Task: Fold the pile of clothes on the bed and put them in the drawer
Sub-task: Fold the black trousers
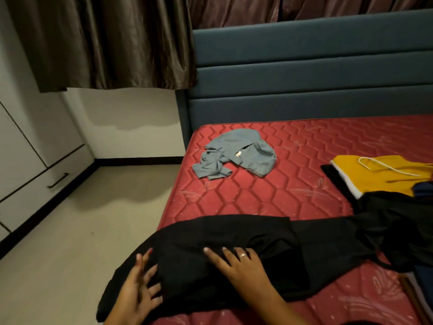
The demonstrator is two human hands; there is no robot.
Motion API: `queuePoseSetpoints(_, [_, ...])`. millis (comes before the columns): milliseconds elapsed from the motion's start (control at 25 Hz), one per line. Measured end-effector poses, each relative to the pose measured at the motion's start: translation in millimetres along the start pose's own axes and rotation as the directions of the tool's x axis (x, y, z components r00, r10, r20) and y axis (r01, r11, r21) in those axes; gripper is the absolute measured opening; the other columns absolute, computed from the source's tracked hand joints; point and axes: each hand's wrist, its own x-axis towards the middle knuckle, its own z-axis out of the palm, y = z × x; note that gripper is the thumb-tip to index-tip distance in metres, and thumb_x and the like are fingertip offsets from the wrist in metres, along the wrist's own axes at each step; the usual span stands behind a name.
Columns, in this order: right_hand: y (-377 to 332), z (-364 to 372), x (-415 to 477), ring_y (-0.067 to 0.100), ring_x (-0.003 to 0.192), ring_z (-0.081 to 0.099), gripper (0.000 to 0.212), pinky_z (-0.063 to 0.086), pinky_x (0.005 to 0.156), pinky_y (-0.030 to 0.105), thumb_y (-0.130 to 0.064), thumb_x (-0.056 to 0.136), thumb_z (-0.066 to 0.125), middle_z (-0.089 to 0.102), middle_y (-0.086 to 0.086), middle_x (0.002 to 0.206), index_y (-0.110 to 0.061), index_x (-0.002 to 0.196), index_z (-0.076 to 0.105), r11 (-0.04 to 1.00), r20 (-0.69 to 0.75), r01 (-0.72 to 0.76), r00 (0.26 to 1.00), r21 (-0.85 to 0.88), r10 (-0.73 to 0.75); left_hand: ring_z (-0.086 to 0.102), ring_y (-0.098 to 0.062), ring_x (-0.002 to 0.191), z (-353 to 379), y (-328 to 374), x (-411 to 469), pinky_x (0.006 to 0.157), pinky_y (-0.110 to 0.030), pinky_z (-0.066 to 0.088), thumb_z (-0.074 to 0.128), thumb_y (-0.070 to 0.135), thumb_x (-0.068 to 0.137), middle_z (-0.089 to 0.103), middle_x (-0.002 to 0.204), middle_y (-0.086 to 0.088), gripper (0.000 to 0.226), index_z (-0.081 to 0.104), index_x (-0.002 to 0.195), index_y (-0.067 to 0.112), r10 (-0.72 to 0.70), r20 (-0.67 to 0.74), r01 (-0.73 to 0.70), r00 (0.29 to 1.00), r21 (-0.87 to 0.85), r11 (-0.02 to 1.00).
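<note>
Now, left hand and right hand flat-fingered on black garment; grey top beyond, yellow shorts rightward.

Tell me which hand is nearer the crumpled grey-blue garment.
Right. The right hand rests on the black garment straight below the grey-blue garment in view; the left hand lies farther left, at the mattress edge.

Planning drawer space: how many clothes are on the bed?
4 at least: a grey-blue one crumpled at the far left, a black one along the near edge, a yellow one and a navy one at the right edge. More may be hidden there.
</note>
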Motion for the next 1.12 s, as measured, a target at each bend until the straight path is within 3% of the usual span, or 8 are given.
queuePoseSetpoints(40, [-7.2,0.7,3.1,0.023,0.083,0.068,0.062,0.054,0.061,0.036,-0.026,0.079,0.041,0.071,-0.002,0.108,-0.033,0.14,0.041,1.0,0.067,-0.028,0.997,-0.002,0.028,0.058,-0.025,0.105,4.5,11.5,-9.2,0.081,-0.04,0.05,0.047,0.053,0.091,0.057,0.124,0.005,0.034,0.052,0.124,0.043,0.023,-0.048,-0.018,0.999,0.11,0.994])
queuePoseSetpoints(80, [-16.1,0.8,4.8,0.022,0.083,0.067,0.057,0.052,0.056,0.032,-0.025,0.077,0.041,0.071,-0.004,0.106,-0.031,0.133,0.052,0.999,0.111,-0.045,0.993,-0.001,0.045,0.058,-0.021,0.103,1.8,10.6,-11.6,0.083,-0.038,0.05,0.058,0.043,0.089,0.056,0.121,0.009,0.033,0.052,0.121,0.044,0.12,0.138,-0.147,0.983,0.213,0.966])
queuePoseSetpoints(200, [-33.0,7.7,11.5,0.021,0.083,0.064,0.049,0.048,0.05,0.028,-0.025,0.075,0.042,0.068,-0.006,0.107,-0.031,0.118,0.065,0.997,-0.031,-0.026,0.999,-0.067,0.024,0.058,-0.018,0.11,-3.2,3.5,14.8,0.096,-0.031,0.046,0.069,-0.002,0.081,0.062,0.114,0.006,0.042,0.063,0.108,0.03,0.384,0.18,-0.416,0.906,0.556,0.72])
queuePoseSetpoints(360, [-22.5,5.2,17.9,0.026,0.085,0.053,0.059,0.048,0.055,0.036,-0.02,0.074,0.044,0.063,0.001,0.115,-0.033,0.131,0.054,0.985,-0.057,-0.132,0.99,-0.114,0.126,0.061,-0.023,0.102,-48.3,46.0,24.4,0.092,-0.025,0.047,0.053,-0.016,0.085,0.068,0.099,-0.005,0.035,0.069,0.088,0.016,0.62,-0.041,-0.516,0.783,0.514,0.685])
queuePoseSetpoints(520, [-12.3,-6.2,14.8,0.035,0.099,0.059,0.091,0.054,0.061,0.042,-0.013,0.067,0.079,0.063,0.006,0.118,-0.037,0.144,0.037,0.937,0.134,-0.34,0.928,-0.084,0.349,0.055,-0.029,0.114,-87.1,61.9,41.5,0.1,-0.039,0.044,0.059,-0.012,0.083,0.06,0.127,-0.011,0.046,0.064,0.118,0.018,0.546,-0.124,-0.311,0.828,0.709,0.633])
queuePoseSetpoints(680, [2.0,-9.0,2.4,0.026,0.136,0.03,0.081,0.038,0.097,0.039,-0.018,0.098,0.044,0.026,-0.004,0.156,-0.047,0.148,-0.012,0.954,0.323,-0.28,0.898,-0.107,0.3,0.053,-0.033,0.121,-85.3,52.2,45.7,0.099,-0.036,0.041,0.066,-0.008,0.078,0.055,0.135,-0.013,0.067,0.048,0.139,0.011,0.491,-0.171,-0.142,0.854,0.831,0.537])
queuePoseSetpoints(960, [17.4,-1.3,-8.2,0.025,0.138,0.028,0.084,0.036,0.101,0.04,-0.015,0.098,0.04,0.0,-0.006,0.162,-0.047,0.143,-0.023,0.95,0.36,-0.275,0.879,-0.15,0.312,0.059,-0.026,0.081,-92.5,38.0,33.7,0.071,-0.029,0.043,0.079,0.029,0.077,0.067,0.093,-0.013,0.026,0.064,0.077,0.008,0.316,-0.365,0.084,0.876,0.761,0.644])
queuePoseSetpoints(1120, [8.6,6.3,-4.6,0.025,0.138,0.029,0.083,0.035,0.101,0.036,-0.016,0.098,0.04,0.002,-0.004,0.162,-0.04,0.144,-0.025,0.953,0.333,-0.26,0.895,-0.155,0.298,0.063,-0.029,0.089,-99.3,30.6,37.4,0.083,-0.034,0.052,0.078,0.04,0.077,0.068,0.102,-0.014,0.04,0.067,0.093,0.005,0.267,-0.354,0.122,0.896,0.777,0.618])
